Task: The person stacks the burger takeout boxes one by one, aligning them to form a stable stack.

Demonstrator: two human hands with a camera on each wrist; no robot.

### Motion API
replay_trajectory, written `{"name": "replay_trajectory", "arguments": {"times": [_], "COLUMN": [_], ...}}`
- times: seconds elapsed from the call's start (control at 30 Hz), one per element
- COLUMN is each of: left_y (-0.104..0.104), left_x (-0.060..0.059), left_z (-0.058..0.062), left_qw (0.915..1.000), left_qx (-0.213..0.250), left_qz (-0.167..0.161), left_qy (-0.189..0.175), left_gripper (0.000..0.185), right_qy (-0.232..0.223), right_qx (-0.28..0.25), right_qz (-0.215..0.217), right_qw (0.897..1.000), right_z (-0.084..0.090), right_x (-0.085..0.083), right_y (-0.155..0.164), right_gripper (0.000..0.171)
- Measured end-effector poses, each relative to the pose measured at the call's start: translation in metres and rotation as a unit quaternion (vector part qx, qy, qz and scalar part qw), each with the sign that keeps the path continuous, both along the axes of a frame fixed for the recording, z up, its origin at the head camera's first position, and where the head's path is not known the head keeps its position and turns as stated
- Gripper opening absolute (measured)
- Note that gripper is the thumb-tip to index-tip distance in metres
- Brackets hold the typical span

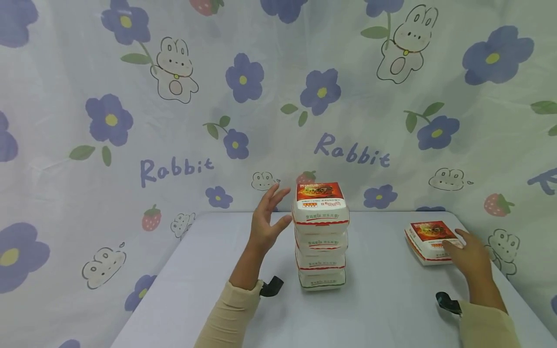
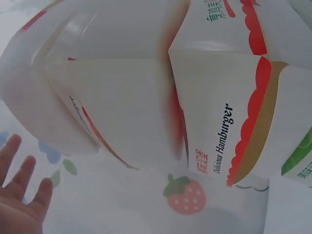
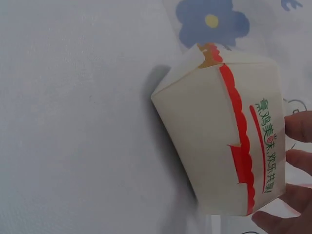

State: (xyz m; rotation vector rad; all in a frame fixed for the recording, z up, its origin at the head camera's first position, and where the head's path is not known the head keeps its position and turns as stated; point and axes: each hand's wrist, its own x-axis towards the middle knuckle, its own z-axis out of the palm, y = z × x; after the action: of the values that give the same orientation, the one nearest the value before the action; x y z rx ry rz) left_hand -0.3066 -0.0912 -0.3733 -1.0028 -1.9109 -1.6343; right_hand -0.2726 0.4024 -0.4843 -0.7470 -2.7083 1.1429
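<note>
— Boxes first: what is each hand on?

— Four white hamburger boxes make a stack just right of the left hand. That hand is raised beside the top box, fingers straight and spread, thumb tip at or just short of the box's side; it grips nothing. The single hamburger box lies flat under the fingertips of the right hand, whose fingers rest over its near right edge, lightly bent; whether they actually clasp it I cannot tell.

— Any writing?

— In the left wrist view one stacked box reads "Delicious Hamburger" in black, beside red Chinese characters and a scalloped red band. The right wrist view shows green Chinese lettering along the single box, too blurred to read, next to a red wavy stripe. Both lids carry a red panel with a burger picture.

— And around them?

— Everything sits on a pale table, the single box well apart to the right of the stack. Behind both hands hangs a cloth backdrop printed with blue flowers, bunnies, strawberries and the word "Rabbit".
</note>
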Motion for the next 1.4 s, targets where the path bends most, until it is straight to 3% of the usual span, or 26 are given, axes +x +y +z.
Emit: {"name": "replay_trajectory", "arguments": {"times": [0.23,0.57,0.87,1.1,1.2,1.4], "left_y": [0.005,0.009,0.015,0.016,0.016,0.018], "left_x": [-0.002,-0.004,-0.007,-0.009,-0.006,0.016], "left_z": [0.0,0.006,0.008,0.01,0.012,0.032], "left_qw": [0.9998,0.9984,0.9985,0.9983,0.9985,0.9989], "left_qx": [0.0,-0.042,-0.04,-0.043,-0.04,-0.032], "left_qz": [-0.02,0.038,0.022,0.021,0.017,0.0], "left_qy": [-0.001,-0.004,-0.03,-0.034,-0.034,-0.035], "left_gripper": [0.08,0.075,0.08,0.084,0.09,0.091], "right_qy": [-0.014,-0.024,-0.025,0.006,0.018,0.026], "right_qx": [-0.049,-0.031,0.007,0.005,0.001,0.021], "right_qz": [0.019,0.111,0.177,0.196,0.203,0.215], "right_qw": [0.999,0.993,0.984,0.981,0.979,0.976], "right_z": [-0.007,-0.014,-0.013,-0.021,-0.026,-0.035], "right_x": [0.0,-0.002,-0.001,-0.011,-0.017,-0.025], "right_y": [-0.002,-0.016,-0.02,-0.024,-0.027,-0.029], "right_gripper": [0.083,0.099,0.102,0.12,0.128,0.132]}}
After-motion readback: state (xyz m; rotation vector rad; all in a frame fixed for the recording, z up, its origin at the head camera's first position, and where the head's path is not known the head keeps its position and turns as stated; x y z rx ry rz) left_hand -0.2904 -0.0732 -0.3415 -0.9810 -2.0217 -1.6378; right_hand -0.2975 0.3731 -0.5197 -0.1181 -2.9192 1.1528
